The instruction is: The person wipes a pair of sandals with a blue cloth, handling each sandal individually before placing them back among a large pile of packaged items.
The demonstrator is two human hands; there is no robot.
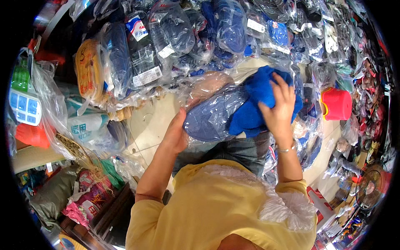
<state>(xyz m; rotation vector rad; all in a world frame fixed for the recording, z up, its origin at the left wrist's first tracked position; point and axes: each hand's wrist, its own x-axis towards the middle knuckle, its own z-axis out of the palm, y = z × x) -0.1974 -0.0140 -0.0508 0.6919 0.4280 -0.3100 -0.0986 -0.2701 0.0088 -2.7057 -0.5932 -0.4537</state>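
In front of me, over my lap, lies a clear plastic bag (215, 112) with dark blue footwear inside, its sole towards me. My left hand (176, 131) grips the bag's left end, with the thumb on the near edge and the fingers beneath the plastic. My right hand (281, 106) holds a bright blue cloth (262, 84) bunched under its spread fingers, pressed on the right part of the bag. Folds of the cloth hang over the footwear. A bracelet circles my right wrist.
Many plastic-bagged shoes (175, 28) are packed ahead of me. A yellow-orange bagged pair (89, 70) stands at left, near a white power strip (25, 106). To the right are a red plastic stool (337, 104) and a fan (370, 187). Sacks (90, 200) lie at lower left.
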